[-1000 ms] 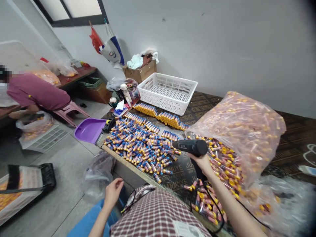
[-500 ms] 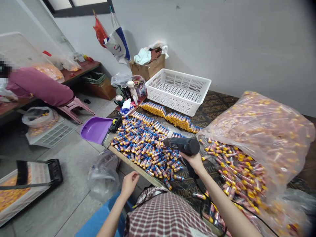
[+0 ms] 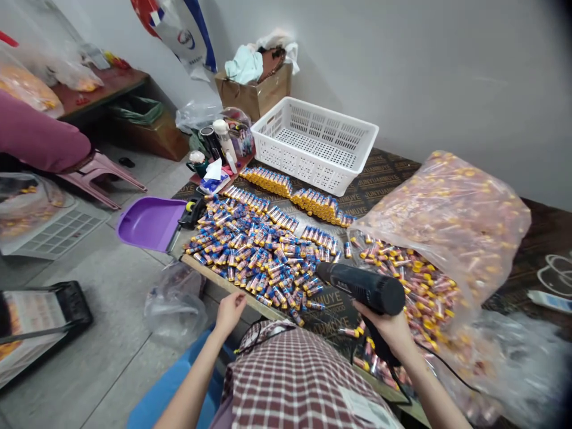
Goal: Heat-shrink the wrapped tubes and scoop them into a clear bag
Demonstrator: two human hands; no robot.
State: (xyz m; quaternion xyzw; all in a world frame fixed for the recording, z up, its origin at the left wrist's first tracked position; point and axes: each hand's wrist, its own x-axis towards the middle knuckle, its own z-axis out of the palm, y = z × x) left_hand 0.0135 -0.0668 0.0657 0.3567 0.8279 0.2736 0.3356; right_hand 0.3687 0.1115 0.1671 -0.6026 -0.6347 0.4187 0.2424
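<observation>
My right hand (image 3: pixel 388 328) is wrapped round the handle of a black hair dryer (image 3: pixel 364 287), its nozzle pointing left over the table. Beneath and beyond the nozzle lies a wide pile of small blue-labelled tubes with yellow caps (image 3: pixel 259 247). Just off the table's front edge, my left hand (image 3: pixel 230 313) hovers with its fingers curled in and nothing visible in them. To the right, pinkish tubes with yellow caps (image 3: pixel 413 280) spill out of a big clear plastic bag (image 3: pixel 460 205).
Neat stacked rows of tubes (image 3: pixel 313 202) lie before a white plastic basket (image 3: pixel 313 152). Cups and bottles (image 3: pixel 218 140) stand at the back left. A purple dustpan (image 3: pixel 151 223) sticks out past the table's left edge. A co-worker's sleeve (image 3: pixel 40 134) shows at far left.
My right hand has moved the hair dryer rightward and nearer to me. The view has shifted, so the left-side surroundings sit further left. My left hand remains beside the table edge.
</observation>
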